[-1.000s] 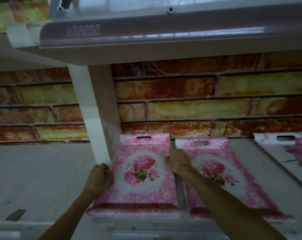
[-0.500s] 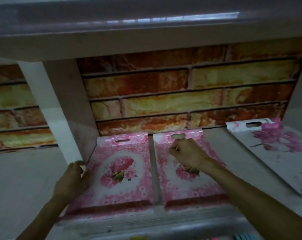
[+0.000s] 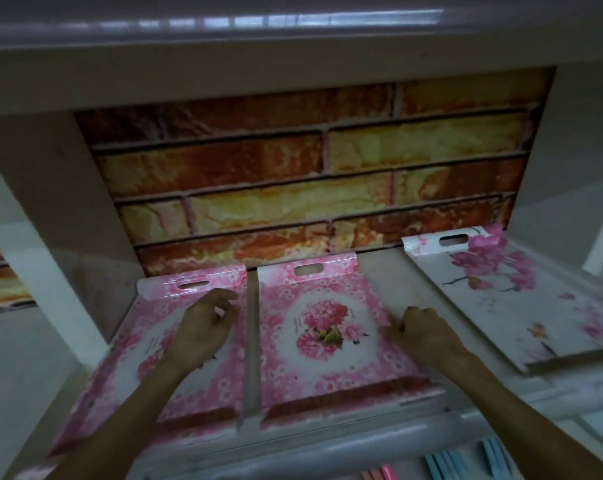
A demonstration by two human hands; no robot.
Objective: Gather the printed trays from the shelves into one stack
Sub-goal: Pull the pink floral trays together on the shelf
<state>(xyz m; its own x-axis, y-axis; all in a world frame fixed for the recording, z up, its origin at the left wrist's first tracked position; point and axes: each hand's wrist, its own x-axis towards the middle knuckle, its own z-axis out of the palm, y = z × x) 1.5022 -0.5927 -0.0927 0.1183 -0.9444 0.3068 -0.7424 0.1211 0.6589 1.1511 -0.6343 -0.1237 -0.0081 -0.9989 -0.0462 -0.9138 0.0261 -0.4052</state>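
Note:
Three printed trays lie flat side by side on one shelf. The left pink floral tray has my left hand hovering over its right half, fingers spread and holding nothing. The middle pink floral tray shows a bouquet print. My right hand sits at that tray's right edge with fingers curled; whether it grips the rim is unclear. A white tray with purple-pink orchids lies further right, untouched.
A brick-pattern back wall closes the shelf. A white upright post stands left of the trays, and another shelf board hangs low overhead. Pink and blue strips lie on a lower level at the front.
My left hand left the left tray's outer edge and moved right, over that tray. My right hand slid from the middle tray's top to its right edge. The view shifted right.

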